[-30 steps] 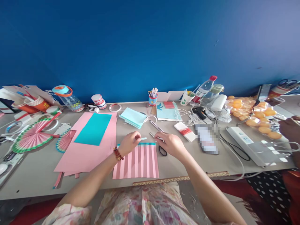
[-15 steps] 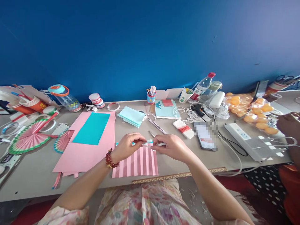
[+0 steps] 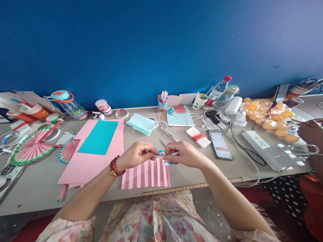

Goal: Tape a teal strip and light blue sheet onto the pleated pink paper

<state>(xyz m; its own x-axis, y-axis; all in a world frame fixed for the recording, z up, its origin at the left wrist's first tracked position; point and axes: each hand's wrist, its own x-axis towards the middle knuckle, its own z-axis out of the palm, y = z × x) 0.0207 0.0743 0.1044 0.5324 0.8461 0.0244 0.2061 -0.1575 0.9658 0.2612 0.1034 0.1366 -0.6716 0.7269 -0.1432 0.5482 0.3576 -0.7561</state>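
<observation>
Both hands meet above a pleated pink paper near the table's front edge. My left hand is closed, thumb against fingers, on one end of a small white strip. The other end is pinched by my right hand, which also has a thin white piece passing between its fingers. Just under the fingertips shows a blue-and-white ring, partly covered by my right hand. A pointed metal tool lies behind the hands, partly hidden.
Pink sheets with a teal sheet lie left, beside folded paper fans. Behind are light blue papers and a pen. To the right are a phone, a power strip and another person's hand.
Both hands have shifted slightly, still holding the strip between them. More of the blue-and-white ring now shows below my right fingers.
</observation>
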